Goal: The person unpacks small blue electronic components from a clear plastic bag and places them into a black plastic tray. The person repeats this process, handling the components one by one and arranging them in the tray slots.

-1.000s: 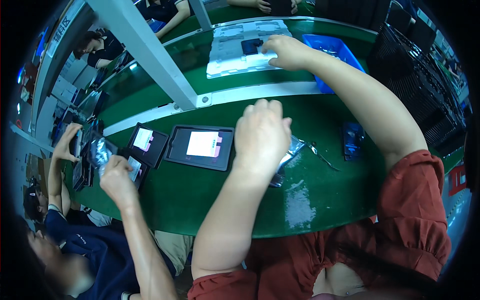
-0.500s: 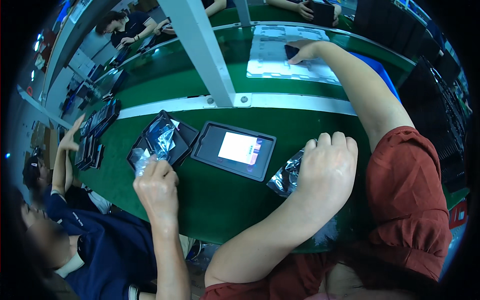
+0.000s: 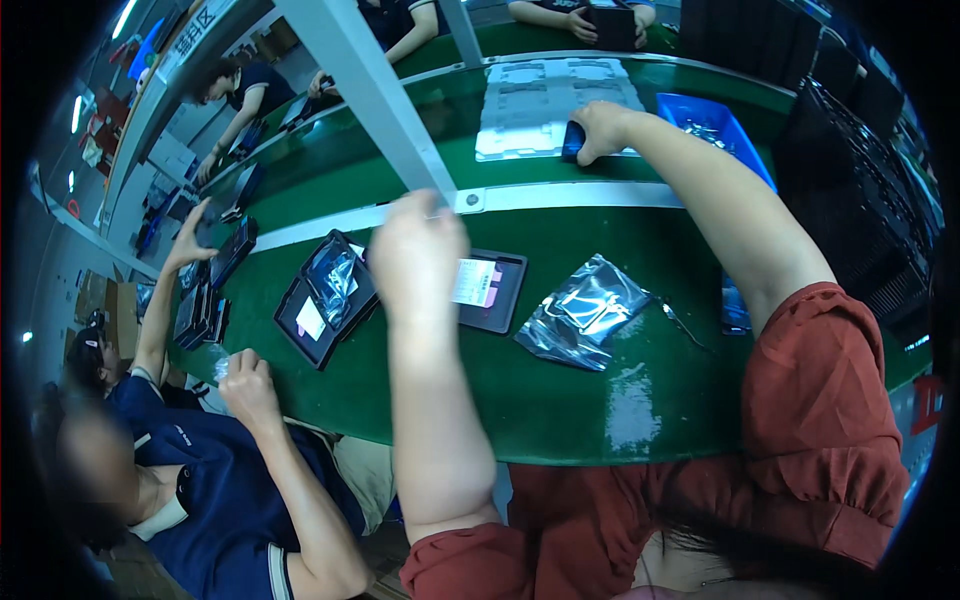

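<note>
Holding one dark block (image 3: 573,142) is the right hand (image 3: 604,131); left hand (image 3: 420,247) blurred, grip unclear.

Lamps (image 3: 125,18) are glowing at upper left, the clear bag (image 3: 585,312) is throwing sharp glare, the left hand (image 3: 418,250) is blurring, and fisheye distortion is curving the worktop (image 3: 540,425).

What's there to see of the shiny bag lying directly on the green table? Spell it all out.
The bag looks like thin, silvery see-through plastic, crumpled and creased, with bright glints. A flat, squarish shape shows at its middle, though glare hides whether something is inside. It lies slantwise on the green table, between a black tray and a thin dark object. Neither the left hand nor the right hand touches it.
</note>
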A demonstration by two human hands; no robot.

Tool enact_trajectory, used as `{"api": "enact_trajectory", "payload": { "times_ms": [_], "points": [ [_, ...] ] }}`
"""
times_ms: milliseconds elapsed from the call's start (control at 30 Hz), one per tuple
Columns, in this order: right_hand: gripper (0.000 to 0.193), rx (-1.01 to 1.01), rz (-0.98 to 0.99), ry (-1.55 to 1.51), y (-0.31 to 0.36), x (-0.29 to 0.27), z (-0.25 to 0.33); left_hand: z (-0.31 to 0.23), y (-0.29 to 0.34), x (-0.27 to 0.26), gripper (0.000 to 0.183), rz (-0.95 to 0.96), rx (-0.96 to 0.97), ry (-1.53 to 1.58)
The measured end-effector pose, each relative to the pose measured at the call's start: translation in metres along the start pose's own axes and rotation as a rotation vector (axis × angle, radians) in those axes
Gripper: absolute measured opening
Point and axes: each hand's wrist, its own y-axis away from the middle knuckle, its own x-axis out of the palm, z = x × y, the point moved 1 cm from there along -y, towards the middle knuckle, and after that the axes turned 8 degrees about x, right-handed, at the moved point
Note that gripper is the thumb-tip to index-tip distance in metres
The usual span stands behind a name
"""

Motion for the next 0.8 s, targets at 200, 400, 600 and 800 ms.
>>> {"api": "enact_trajectory", "payload": {
  "times_ms": [200,400,600,800],
  "points": [
    [0.061,0.048,-0.038,-0.055,0.019,0.005,0.003,0.101,0.011,-0.020,0.038,0.033,-0.386,-0.497],
    [0.067,-0.088,-0.223,-0.129,0.088,-0.023,0.006,0.136,0.022,-0.006,0.040,0.047,-0.415,-0.431],
    [0.078,-0.336,-0.164,-0.265,0.218,-0.035,-0.024,0.176,0.023,-0.008,0.029,-0.028,-0.357,-0.366],
    [0.081,-0.206,-0.007,-0.227,0.291,-0.009,-0.059,0.100,0.017,-0.031,0.014,-0.459,-0.037,-0.149]
  ]
}}
